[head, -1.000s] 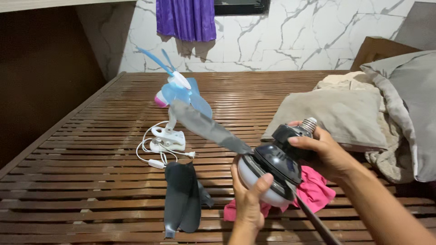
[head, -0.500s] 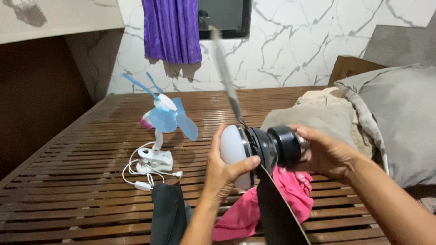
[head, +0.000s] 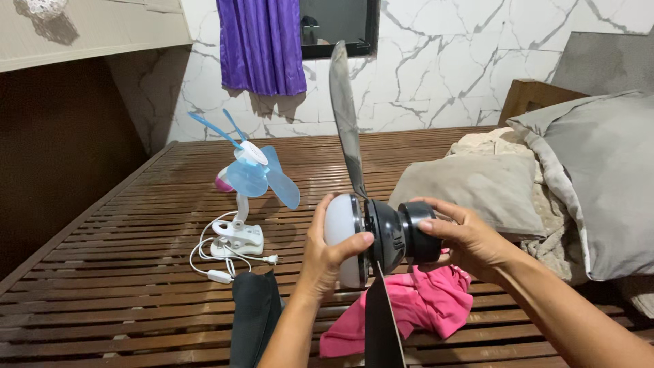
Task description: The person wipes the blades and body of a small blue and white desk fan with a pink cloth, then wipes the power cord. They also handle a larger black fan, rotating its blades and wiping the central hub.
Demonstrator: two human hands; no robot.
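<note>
Your left hand (head: 332, 255) hides part of the white round fan cap (head: 343, 228). The lower dark grey fan blade (head: 381, 320) runs off the bottom edge.

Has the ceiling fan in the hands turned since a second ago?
Yes. The fan has turned: against the wooden slats, its blades now stand vertical, and its white dome faces left.
</note>
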